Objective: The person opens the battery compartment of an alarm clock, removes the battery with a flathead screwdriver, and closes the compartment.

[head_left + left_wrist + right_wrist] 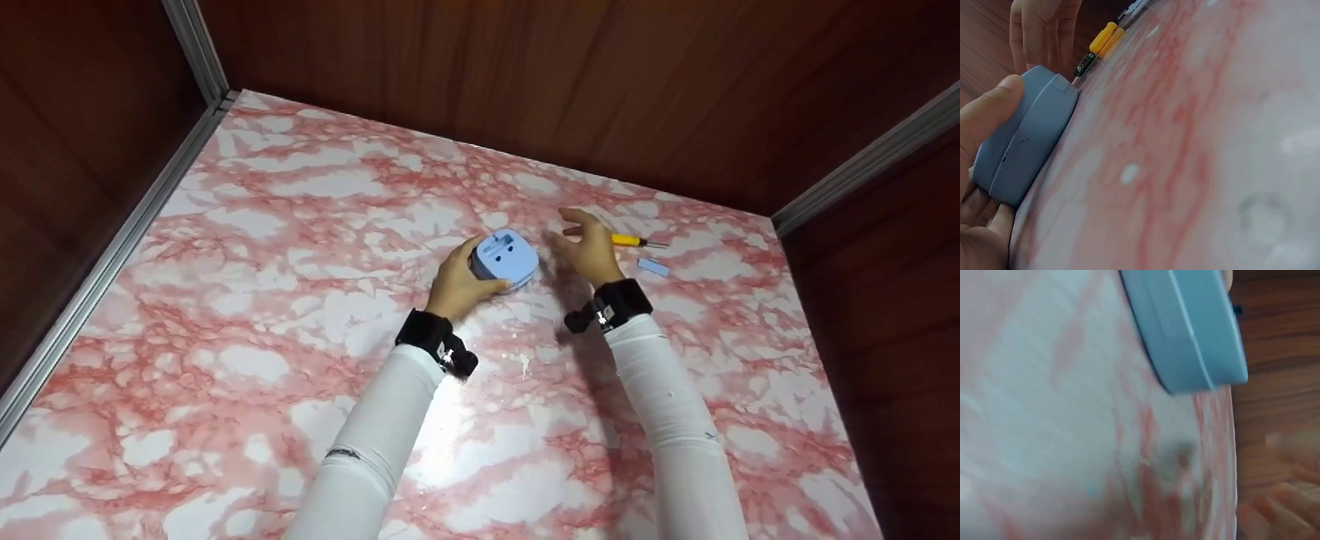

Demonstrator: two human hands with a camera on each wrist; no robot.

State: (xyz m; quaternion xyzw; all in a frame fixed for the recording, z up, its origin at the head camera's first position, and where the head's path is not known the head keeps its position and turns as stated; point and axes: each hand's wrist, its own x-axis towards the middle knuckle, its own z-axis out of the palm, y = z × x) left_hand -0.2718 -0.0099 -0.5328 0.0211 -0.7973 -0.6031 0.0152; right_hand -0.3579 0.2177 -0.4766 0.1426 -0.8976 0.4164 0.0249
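Observation:
A light-blue rounded-square device (512, 262) with two dark spots and a slot-like recess on its top rests on the table. My left hand (459, 283) grips its left side, thumb (994, 109) on the near edge in the left wrist view. To the right of the device, my right hand (589, 247) is held apart from it with loosely bent fingers and nothing in them. A screwdriver (626, 240) with a yellow handle lies on the table behind the right hand, partly hidden by it. In the right wrist view the right fingers (1286, 506) are blurred.
A small flat blue piece (653, 267) lies near the screwdriver's shaft. The table (300, 360) has a red-and-white marbled top. Dark wood-grain panels (510, 75) stand behind and at both sides, with metal strips (120, 232) along the edges.

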